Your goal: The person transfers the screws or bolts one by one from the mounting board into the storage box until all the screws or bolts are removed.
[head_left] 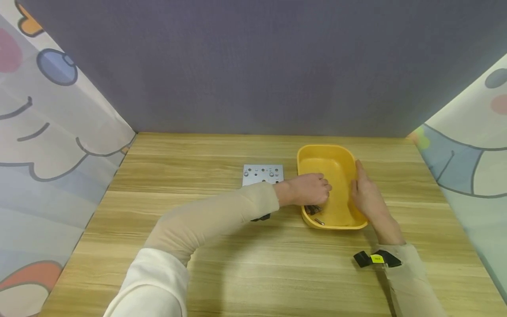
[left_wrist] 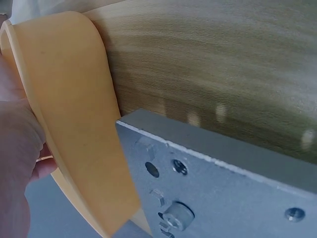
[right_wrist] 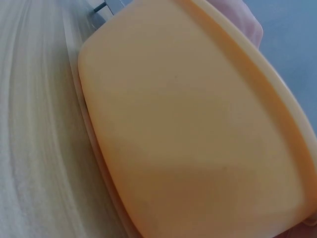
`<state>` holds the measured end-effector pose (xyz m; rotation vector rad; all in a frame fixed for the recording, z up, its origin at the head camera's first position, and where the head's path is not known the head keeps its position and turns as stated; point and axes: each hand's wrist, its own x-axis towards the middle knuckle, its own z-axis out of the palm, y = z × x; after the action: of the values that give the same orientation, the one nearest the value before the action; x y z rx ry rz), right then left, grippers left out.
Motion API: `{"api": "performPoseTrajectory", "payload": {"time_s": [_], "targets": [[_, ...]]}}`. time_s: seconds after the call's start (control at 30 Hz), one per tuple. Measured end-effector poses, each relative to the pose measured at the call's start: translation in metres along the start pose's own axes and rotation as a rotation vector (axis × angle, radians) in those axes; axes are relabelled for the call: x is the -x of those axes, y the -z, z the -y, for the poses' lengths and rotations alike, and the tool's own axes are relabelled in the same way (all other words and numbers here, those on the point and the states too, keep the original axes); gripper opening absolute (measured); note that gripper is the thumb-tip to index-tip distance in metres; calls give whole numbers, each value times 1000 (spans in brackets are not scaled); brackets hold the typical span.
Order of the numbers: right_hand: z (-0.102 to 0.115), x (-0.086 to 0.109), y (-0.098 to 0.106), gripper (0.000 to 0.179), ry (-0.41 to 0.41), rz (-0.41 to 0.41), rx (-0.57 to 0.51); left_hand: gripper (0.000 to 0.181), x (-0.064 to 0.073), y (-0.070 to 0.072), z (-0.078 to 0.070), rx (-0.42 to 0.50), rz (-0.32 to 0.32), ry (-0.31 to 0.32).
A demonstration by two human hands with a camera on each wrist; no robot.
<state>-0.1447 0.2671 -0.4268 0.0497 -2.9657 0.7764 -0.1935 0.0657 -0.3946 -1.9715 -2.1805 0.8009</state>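
My left hand [head_left: 310, 189] reaches over the near-left rim into a yellow plastic bin [head_left: 338, 209], its fingers bent down above the floor; their tips are hidden, and I cannot tell whether they hold anything. Several small dark pieces [head_left: 313, 210] and a small silver pin-like piece [head_left: 319, 222] lie in the bin's near-left corner. On the right side, my right hand [head_left: 368, 198] holds the bin's wall, thumb at the rim and fingers along the outside. Left of the bin is a grey metal plate [left_wrist: 237, 193] with holes and a socket-head screw [left_wrist: 178, 215], partly covered by my left forearm.
The wood-grain table [head_left: 190, 163] meets a dark grey panel [head_left: 253, 66] at the back. Cartoon-printed curtains [head_left: 51, 119] hang on both sides. A black strap with a yellow label [head_left: 377, 258] is on my right wrist.
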Motion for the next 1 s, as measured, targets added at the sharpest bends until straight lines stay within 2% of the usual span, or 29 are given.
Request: {"api": "performPoseTrajectory", "payload": {"time_s": [0.63, 1.0], "targets": [[-1, 0, -1, 60, -3, -1, -7, 28, 3, -1, 0, 15, -24, -2], [1, -2, 0, 60, 2, 1, -2, 29, 2, -2, 0, 4, -16, 6]]}}
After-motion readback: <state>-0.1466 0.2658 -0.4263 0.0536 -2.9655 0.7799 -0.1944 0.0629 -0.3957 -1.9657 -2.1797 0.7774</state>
